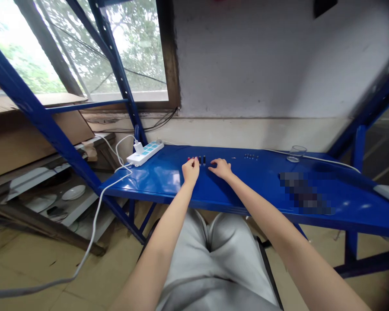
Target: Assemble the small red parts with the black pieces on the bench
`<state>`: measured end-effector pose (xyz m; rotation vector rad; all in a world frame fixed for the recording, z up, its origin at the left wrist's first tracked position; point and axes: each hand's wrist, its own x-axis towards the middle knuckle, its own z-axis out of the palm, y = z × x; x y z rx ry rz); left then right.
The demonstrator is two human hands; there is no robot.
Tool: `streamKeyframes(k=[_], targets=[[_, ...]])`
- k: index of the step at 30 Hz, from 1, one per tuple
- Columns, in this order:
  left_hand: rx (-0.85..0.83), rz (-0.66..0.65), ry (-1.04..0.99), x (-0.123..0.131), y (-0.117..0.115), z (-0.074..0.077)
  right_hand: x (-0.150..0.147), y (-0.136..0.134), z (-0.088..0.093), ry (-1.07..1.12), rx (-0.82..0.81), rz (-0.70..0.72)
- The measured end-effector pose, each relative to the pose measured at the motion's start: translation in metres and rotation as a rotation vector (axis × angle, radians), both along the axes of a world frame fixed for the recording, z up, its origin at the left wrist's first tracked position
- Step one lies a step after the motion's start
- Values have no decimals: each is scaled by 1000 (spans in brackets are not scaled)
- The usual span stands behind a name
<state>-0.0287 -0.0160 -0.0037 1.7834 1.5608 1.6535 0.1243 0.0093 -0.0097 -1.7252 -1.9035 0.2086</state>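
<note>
On the blue table [168,164], my left hand [190,172] has its fingers pinched together, and what they hold, if anything, is too small to make out. Small red pieces [188,158] show at its fingertips. Just right of it stand two small dark cylinders [204,160], side by side. My right hand [221,169] is on the other side of them, thumb and fingers apart and curved, with nothing visible between them. Beyond that hand lies a tiny light-coloured piece [234,157]. Several small metallic pieces [251,157] are set out in rows farther right.
A white power strip [145,153] with a plugged-in adapter lies at the table's left end, its cable hanging off the edge. A clear glass [296,154] stands at the back right, near a white cable. Nearer me is a dark, pixelated object [306,193]. Blue frame posts rise at both sides.
</note>
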Motion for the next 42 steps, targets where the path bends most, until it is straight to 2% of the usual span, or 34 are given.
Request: streamKeyframes(k=[5, 12, 19, 23, 27, 31, 34, 38, 42], targets=[[9, -4, -9, 1, 1, -1, -22, 11, 5, 21, -71, -45], [-8, -12, 21, 0, 2, -4, -34, 23, 7, 0, -135, -97], [41, -10, 28, 0, 4, -6, -39, 19, 8, 5, -101, -121], [73, -57, 17, 4, 1, -5, -30, 7, 10, 14, -1, -117], [115, -191, 29, 13, -8, 1, -9, -12, 14, -137, 237, 1], [185, -341, 139, 25, -7, 7, 9, -30, 16, -236, 406, 12], [201, -387, 115, 38, -1, 6, 18, -36, 13, -147, 499, -22], [99, -455, -30, 52, 6, -2, 26, -37, 7, 85, 562, -97], [-28, -560, -223, 53, 7, -9, 29, -38, 3, 270, 574, -35]])
